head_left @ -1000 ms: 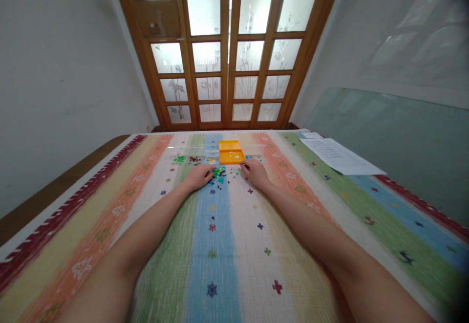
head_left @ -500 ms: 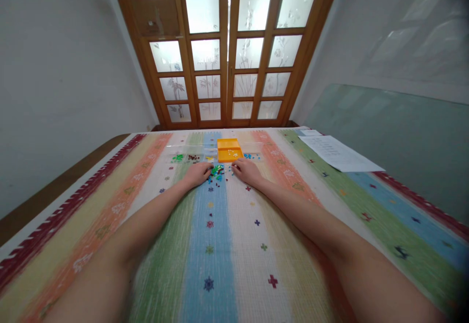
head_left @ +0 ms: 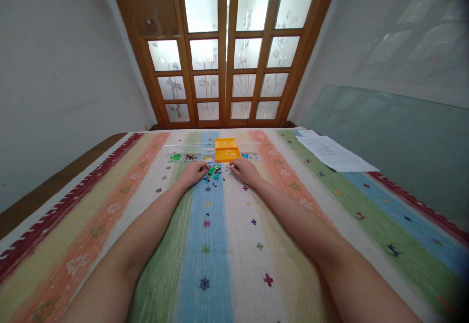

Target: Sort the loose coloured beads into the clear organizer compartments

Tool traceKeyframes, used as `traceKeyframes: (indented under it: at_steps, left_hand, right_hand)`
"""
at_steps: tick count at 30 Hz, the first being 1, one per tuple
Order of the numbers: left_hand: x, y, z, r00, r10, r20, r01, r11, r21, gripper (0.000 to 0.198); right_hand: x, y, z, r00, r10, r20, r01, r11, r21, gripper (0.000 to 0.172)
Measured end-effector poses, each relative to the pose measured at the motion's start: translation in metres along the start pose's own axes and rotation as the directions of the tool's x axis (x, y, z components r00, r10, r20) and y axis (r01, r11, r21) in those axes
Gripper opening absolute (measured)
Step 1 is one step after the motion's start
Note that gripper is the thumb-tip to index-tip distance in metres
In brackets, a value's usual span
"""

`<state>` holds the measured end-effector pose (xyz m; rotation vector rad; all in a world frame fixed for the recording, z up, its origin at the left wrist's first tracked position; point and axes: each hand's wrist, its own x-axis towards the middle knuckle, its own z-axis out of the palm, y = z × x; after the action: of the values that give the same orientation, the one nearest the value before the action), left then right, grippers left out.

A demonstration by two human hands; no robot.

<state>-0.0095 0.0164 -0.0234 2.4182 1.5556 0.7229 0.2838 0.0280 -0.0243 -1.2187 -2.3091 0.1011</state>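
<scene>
A loose pile of tiny green, blue, dark red and white pieces (head_left: 215,170) lies on the striped cloth between my hands. At its left edge is my left hand (head_left: 193,173), fingers curled and thumb near the index finger; any piece in them is too small to make out. My right hand (head_left: 246,171) rests to the right of the pile, just in front of the orange box (head_left: 227,159), its fingertips drawn together near a few stray pieces. Whatever they pinch is hidden. Small white pieces lie inside the open orange box.
Behind the hands a clear tray (head_left: 164,159) holds green pieces (head_left: 175,157), brown pieces (head_left: 191,157) and yellow pieces (head_left: 207,157) in separate compartments. Blue pieces (head_left: 249,156) lie right of the orange box. A printed paper sheet (head_left: 330,152) lies at the far right.
My left hand has drawn back a little to the left from the pile. My right hand stays in nearly the same place, its fingers slightly shifted. The whole view has shifted slightly.
</scene>
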Motion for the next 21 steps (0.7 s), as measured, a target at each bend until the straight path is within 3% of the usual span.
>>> traceKeyframes:
  at_steps: [5,10,16,21]
  left_hand:
    - [-0.005,0.003,-0.003,1.0,0.002,-0.031,-0.002,1.0,0.005,0.019]
    - [-0.003,-0.006,-0.004,0.991,-0.031,-0.132,0.025,0.998,-0.052,0.019]
    - [0.003,-0.037,-0.002,0.941,-0.236,-0.242,0.156,0.939,-0.307,0.02]
    - [0.006,-0.05,-0.001,0.885,-0.342,-0.316,0.208,0.898,-0.389,0.021]
  right_hand:
    - [-0.004,0.004,-0.004,1.0,0.0,-0.008,0.001,0.998,0.056,0.022]
    - [-0.005,0.004,-0.005,1.0,-0.025,-0.005,0.025,0.996,0.08,0.023]
    - [-0.005,0.007,-0.004,1.0,-0.03,-0.005,0.031,0.996,0.088,0.024]
    - [-0.005,0.005,-0.005,1.0,-0.029,-0.007,0.03,0.996,0.079,0.023]
